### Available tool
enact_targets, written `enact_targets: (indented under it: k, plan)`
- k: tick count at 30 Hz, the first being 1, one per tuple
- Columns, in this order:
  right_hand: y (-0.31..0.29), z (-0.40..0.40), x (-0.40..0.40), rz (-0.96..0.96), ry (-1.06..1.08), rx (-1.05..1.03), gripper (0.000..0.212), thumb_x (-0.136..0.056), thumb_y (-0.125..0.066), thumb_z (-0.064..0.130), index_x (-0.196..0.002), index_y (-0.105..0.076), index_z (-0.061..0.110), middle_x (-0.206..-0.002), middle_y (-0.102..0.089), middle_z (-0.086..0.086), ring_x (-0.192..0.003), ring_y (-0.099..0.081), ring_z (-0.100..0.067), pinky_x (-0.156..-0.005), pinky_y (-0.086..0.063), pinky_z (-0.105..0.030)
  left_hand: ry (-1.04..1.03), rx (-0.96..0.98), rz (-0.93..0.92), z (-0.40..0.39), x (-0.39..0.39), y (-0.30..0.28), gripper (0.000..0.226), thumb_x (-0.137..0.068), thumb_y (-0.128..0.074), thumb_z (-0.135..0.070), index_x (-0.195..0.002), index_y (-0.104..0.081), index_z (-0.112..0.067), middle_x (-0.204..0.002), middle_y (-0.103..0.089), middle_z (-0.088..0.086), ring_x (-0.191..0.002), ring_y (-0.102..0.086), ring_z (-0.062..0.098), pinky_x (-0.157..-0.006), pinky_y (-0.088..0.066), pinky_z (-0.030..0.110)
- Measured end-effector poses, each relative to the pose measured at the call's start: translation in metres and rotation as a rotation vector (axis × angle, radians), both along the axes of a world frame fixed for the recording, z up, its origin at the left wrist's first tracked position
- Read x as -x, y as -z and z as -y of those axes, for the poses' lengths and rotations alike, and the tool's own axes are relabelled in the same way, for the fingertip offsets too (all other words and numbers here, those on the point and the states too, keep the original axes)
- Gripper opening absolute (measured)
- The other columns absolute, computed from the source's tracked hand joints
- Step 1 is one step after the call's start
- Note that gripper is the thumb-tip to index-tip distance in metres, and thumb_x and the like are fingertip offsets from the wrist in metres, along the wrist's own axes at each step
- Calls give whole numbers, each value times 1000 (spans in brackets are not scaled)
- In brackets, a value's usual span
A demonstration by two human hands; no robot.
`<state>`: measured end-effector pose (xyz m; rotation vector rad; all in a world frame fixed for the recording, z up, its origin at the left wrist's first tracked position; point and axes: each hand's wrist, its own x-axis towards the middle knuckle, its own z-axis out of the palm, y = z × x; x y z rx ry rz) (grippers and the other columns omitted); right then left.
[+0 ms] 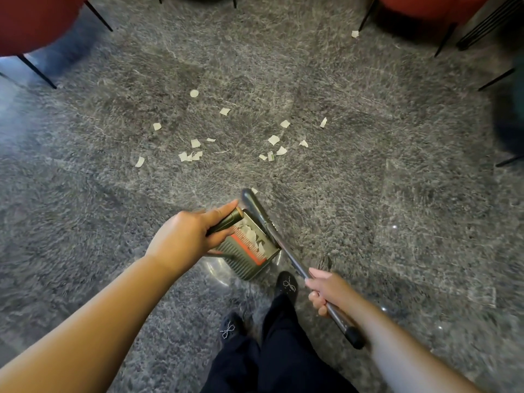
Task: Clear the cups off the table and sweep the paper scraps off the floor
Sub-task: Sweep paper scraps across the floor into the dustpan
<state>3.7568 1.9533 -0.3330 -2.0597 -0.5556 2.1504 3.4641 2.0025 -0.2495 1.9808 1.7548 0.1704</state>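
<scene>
Most paper scraps (195,143) lay loose as our left hand (187,236) gripped the dustpan (246,251) handle and our right hand (323,293) wrapped the broom (272,231), so tilting could spill its load.

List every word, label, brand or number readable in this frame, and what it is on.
None can be read. The dustpan, its handle in the left hand, the broom handle in the right hand, and the paper scraps show no legible print; one scrap has greenish marks, too small to read.
</scene>
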Motion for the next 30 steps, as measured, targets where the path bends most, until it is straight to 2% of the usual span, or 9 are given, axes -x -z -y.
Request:
enact_targets:
  k: [2, 5, 9, 14, 22, 28, 30]
  plan:
    - [-6, -6, -10, -11, 9, -18, 57, -99, -46, 8, -151, -24, 17, -54, -40, -4, -34, -34, -7, -34, -31, -19, -68, -13, 26, -4, 1, 0, 60, -86, -67, -42, -137, -36, -51, -83, -72, -3, -66, -64, 15, -60, -54, 34]
    - [-13, -32, -24, -13, 7, -59, 56, -99, -47, 9, -150, -27, 19, -56, -41, -3, -36, -36, -7, -35, -32, -20, -127, -67, 37, -13, 6, 2, 65, -82, -72, -39, -135, -37, -51, -76, -71, -1, -63, -65, 16, -58, -54, 37]
    - [-15, -92, -42, 1, 46, -78, 56, -99, -46, 8, -150, -26, 22, -54, -40, -2, -35, -34, -6, -34, -30, -17, -223, -67, 50, -40, 10, 0, 62, -80, -74, -39, -133, -44, -52, -77, -73, -2, -64, -67, 14, -60, -55, 35]
    - [-18, -163, -54, 50, 99, -107, 58, -100, -44, 6, -152, -20, 18, -51, -39, -3, -30, -32, -5, -32, -28, -14, -286, -5, 56, -88, 10, -7, 56, -82, -73, -35, -133, -51, -42, -80, -73, 3, -67, -67, 16, -65, -55, 33]
    - [-18, -228, -62, 62, 209, -106, 58, -101, -39, 5, -153, -17, 17, -54, -29, -4, -28, -29, -6, -30, -27, -15, -305, 36, 8, -182, 19, -11, 56, -87, -67, -37, -138, -45, -42, -72, -67, 4, -59, -61, 17, -62, -53, 31]
    - [-15, -274, -65, 75, 243, -95, 59, -101, -42, 6, -153, -17, 18, -45, -37, -2, -32, -32, -8, -32, -29, -17, -338, 25, 89, -248, 3, -6, 56, -89, -64, -37, -141, -42, -41, -94, -73, 9, -81, -68, 23, -72, -54, 35]
    - [-13, -293, -69, 76, 268, -95, 59, -101, -41, 5, -153, -17, 18, -44, -38, -3, -30, -32, -7, -32, -29, -16, -310, 17, 63, -278, -4, -7, 55, -90, -63, -38, -141, -42, -41, -97, -73, 10, -83, -67, 25, -71, -53, 34]
